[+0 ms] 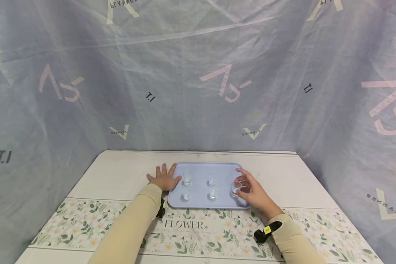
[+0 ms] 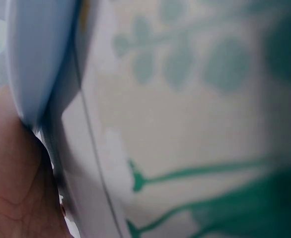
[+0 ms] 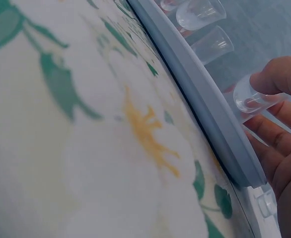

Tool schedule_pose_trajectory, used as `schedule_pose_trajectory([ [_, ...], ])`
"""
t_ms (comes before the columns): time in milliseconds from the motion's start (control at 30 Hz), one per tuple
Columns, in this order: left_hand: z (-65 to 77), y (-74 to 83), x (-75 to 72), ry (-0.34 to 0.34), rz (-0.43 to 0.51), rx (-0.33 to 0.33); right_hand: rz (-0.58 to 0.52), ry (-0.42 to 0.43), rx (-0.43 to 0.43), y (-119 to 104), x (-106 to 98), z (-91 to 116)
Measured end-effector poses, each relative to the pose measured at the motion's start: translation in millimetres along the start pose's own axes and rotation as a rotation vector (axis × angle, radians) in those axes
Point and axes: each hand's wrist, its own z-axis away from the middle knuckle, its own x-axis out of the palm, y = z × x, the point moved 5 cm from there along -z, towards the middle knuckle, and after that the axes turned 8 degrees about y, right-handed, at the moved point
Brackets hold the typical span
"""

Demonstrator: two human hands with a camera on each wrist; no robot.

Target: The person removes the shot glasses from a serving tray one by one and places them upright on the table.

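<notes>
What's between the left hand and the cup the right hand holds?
Head view: four clear cups stand on the blue tray between the left hand and the held cup.

Fingers (image 3: 273, 138) pinch a clear cup (image 3: 242, 100) near a blue tray's rim (image 3: 203, 94).

The head camera is looking forward and down from above, well back, taking in the whole tray (image 1: 198, 168) and the curtain (image 1: 184, 110). The left wrist camera is facing the floral cloth (image 2: 180, 124) very closely, catching tray edge and left hand (image 2: 16, 173). The right wrist camera is viewing the tray obliquely, close up, and is sharing the right hand (image 1: 255, 191) and its cup (image 3: 244, 94) with the head view.
</notes>
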Motion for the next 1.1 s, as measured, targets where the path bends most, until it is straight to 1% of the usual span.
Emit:
schedule_pose_trajectory([
  [200, 0.8, 1.5, -3.2, 0.009, 0.000, 0.009, -0.002, -0.006, 0.002, 0, 0, -1],
  [500, -1.9, -1.9, -0.3, 0.010, 0.002, 0.008, -0.008, 0.007, -0.003, -4, -1, -5],
  [800, -4.5, -4.6, 2.0, 0.005, -0.003, 0.008, 0.011, 0.063, -0.014, -15, -13, -10],
  [967, -2.8, -2.3, 0.5, 0.002, 0.007, 0.004, 0.030, 0.074, -0.033, -18, -20, -11],
  [1100, -2.7, -1.3, 1.0, -0.002, -0.011, 0.004, 0.035, 0.088, -0.036, -19, -25, -11],
])
